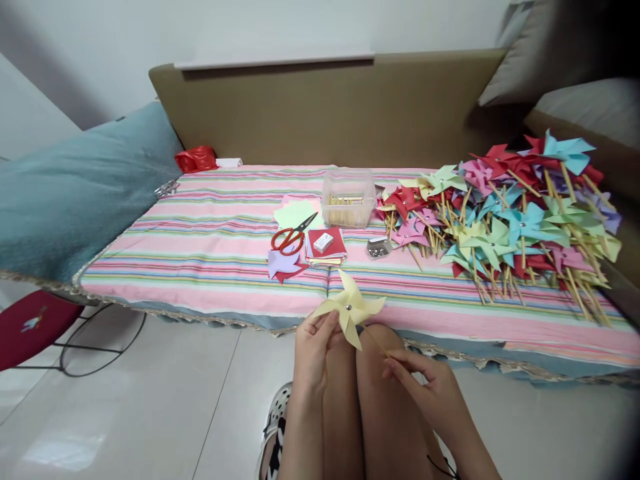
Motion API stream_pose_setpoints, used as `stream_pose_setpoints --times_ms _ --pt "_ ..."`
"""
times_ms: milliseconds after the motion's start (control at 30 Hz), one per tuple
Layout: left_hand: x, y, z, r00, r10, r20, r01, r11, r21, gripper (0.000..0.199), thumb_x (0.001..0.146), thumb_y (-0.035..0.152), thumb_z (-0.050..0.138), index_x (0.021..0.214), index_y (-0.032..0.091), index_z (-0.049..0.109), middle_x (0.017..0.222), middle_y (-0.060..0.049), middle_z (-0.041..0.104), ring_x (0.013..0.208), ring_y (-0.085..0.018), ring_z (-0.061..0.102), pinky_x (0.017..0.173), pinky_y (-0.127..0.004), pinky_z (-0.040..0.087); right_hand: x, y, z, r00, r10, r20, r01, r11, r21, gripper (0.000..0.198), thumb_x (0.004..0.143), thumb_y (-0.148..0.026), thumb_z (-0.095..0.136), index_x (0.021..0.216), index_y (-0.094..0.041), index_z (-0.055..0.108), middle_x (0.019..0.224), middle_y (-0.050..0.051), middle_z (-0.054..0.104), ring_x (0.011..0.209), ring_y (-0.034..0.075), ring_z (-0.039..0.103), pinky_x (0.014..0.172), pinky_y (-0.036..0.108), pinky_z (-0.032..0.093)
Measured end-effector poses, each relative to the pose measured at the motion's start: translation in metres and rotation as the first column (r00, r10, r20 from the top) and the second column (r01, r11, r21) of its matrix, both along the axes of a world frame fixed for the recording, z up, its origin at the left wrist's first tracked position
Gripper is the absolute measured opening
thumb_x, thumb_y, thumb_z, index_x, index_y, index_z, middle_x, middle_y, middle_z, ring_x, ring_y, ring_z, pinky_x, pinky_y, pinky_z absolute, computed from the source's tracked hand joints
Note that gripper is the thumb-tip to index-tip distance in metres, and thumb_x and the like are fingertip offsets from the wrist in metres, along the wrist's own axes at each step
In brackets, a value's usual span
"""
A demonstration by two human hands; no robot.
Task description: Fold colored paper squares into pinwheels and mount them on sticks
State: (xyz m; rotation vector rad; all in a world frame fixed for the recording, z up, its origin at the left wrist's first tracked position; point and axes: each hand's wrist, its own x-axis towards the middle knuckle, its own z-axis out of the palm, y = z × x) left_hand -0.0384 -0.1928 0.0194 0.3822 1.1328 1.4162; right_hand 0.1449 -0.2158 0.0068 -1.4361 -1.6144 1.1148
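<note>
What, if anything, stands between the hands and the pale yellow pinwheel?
Nothing visible does. The left hand pinches the pale yellow pinwheel by its paper, and the right hand holds its stick. The red-handled scissors and the stack of colored paper lie beyond the pinwheel, on the striped cloth.

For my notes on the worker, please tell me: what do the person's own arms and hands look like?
The left forearm and right forearm show no sleeves. The left grip and right grip are ungloved human hands, with no ring or marking that I can see. A thin black cord shows beside the right forearm; its fastening is unclear.
</note>
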Motion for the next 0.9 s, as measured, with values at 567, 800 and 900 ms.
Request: stream_pose_setpoints --times_ms 567,800,900 --pt "0.076 0.011 0.019 0.961 -0.267 -0.067 0.265 0.963 -0.040 0.030 0.066 0.039 0.076 0.076 0.012 0.066 0.069 -0.004 0.065 0.062 -0.014 0.061 0.063 -0.025 0.049 -0.005 0.003 0.017 0.919 -0.248 -0.308 0.222 0.968 -0.117 0.030 0.084 -0.040 0.061 0.107 -0.023 0.071 0.106 0.007 0.072 0.093 0.022 0.067 0.078 0.026 0.053" --pt "0.087 0.023 0.006 0.870 -0.345 -0.352 0.368 0.930 -0.001 0.045 0.072 0.037 0.070 0.111 0.015 0.064 0.115 -0.015 0.066 0.108 -0.026 0.061 0.091 -0.036 0.049 0.031 0.018 0.003 0.864 -0.426 -0.269 0.421 0.904 -0.082 0.030 0.078 -0.043 0.066 0.092 -0.018 0.076 0.090 0.009 0.076 0.080 0.024 0.070 0.072 0.031 0.055" --pt "0.084 0.044 -0.018 0.605 -0.264 -0.751 0.346 0.937 -0.050 0.051 0.078 0.034 0.062 0.124 0.015 0.058 0.132 -0.015 0.056 0.126 -0.028 0.048 0.104 -0.041 0.039 0.076 0.032 0.000 0.773 -0.575 -0.266 0.592 0.806 -0.020 0.035 0.072 -0.047 0.067 0.086 -0.016 0.077 0.083 0.010 0.076 0.077 0.026 0.070 0.071 0.033 0.056"
